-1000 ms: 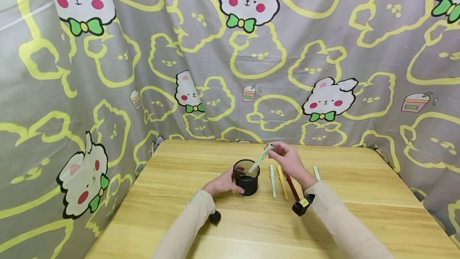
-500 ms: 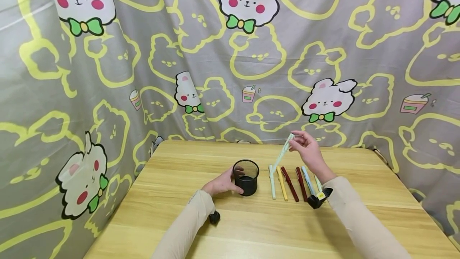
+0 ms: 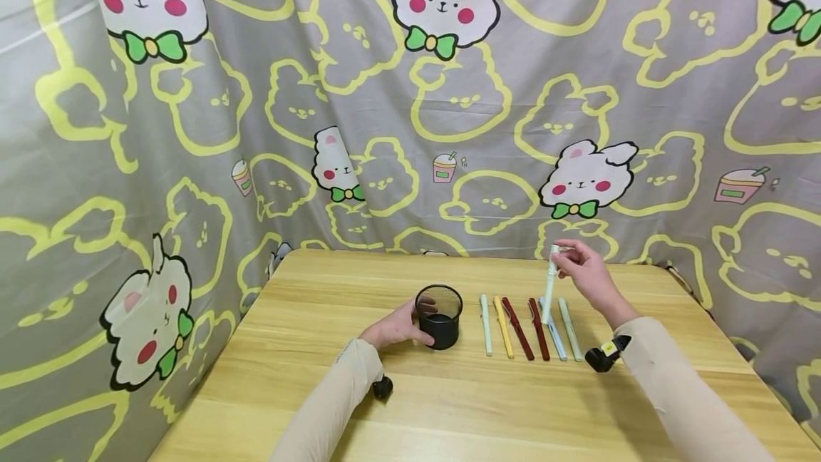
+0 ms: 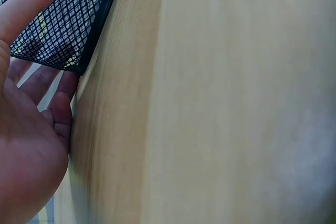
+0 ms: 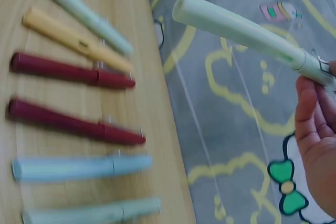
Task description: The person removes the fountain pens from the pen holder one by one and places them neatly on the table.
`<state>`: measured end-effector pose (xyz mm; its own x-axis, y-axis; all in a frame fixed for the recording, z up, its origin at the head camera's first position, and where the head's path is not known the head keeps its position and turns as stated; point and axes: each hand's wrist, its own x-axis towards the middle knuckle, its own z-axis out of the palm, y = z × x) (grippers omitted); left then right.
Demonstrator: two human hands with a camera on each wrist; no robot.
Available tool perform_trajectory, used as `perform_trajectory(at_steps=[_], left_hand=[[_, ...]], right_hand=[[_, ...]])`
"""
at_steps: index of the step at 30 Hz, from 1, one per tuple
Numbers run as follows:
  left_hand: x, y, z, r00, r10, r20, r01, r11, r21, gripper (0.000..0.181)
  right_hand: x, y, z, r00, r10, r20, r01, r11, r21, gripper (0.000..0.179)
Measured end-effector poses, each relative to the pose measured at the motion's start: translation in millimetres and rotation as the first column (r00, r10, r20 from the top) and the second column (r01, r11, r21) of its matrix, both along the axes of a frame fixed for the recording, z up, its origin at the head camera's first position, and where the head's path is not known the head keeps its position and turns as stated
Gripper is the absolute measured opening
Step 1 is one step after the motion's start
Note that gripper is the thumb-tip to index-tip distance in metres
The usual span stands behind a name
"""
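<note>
My left hand (image 3: pixel 399 326) holds a black mesh pen cup (image 3: pixel 442 335) standing on the table, thumb at the near side and fingers behind it. The mesh wall (image 4: pixel 63 24) shows between thumb and fingers in the left wrist view. My right hand (image 3: pixel 586 273) pinches a pale green pen (image 5: pixel 236 32) by its clip end, raised and nearly upright over the row of pens. Below lie a pale green pen (image 3: pixel 486 326), a yellow pen (image 3: pixel 504 326), two dark red pens (image 5: pixel 73 124), a light blue pen (image 5: pixel 79 168) and another pale green pen (image 3: pixel 569 330).
The wooden table (image 3: pixel 449 412) spreads under both arms. A grey curtain with cartoon print (image 3: pixel 487 113) hangs behind and to the left. Small black cameras sit at the left wrist (image 3: pixel 383 387) and right wrist (image 3: pixel 603 357).
My right hand has carried the pale green pen from over the cup rightward across the row, turning it from slanted to nearly upright. The left hand and cup have stayed put.
</note>
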<state>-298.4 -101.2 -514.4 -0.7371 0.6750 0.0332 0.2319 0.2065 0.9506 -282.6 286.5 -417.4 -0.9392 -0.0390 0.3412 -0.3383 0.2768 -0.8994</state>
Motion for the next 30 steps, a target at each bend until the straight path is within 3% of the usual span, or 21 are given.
perform_trajectory(at_steps=[4,9,15,21,30], left_hand=[[3.2,0.2,7.8,1.0,-0.021,0.015,0.021,1.0,0.004,0.08],[-5.2,-0.3,-4.8,1.0,-0.008,0.003,0.008,1.0,-0.01,0.081],[-6.7,-0.9,-9.2,1.0,0.008,-0.005,-0.008,1.0,-0.022,0.08],[-5.0,-1.4,-9.7,1.0,-0.001,0.023,0.001,1.0,0.016,0.079],[-3.5,-1.4,-7.9,1.0,0.014,0.02,-0.014,1.0,-0.002,0.079]], right_hand=[[-4.2,19.6,-8.0,0.999,-0.032,0.026,0.029,0.995,0.1,0.042],[-5.6,37.6,-17.3,0.998,-0.046,0.04,0.038,0.983,0.179,0.041],[-6.4,53.1,-26.6,0.99,-0.054,0.13,0.016,0.961,0.276,0.047],[-7.5,62.0,-36.1,0.974,-0.042,0.223,-0.027,0.954,0.299,0.045],[-6.8,71.3,-56.1,0.95,-0.007,0.312,-0.1,0.941,0.323,0.048]])
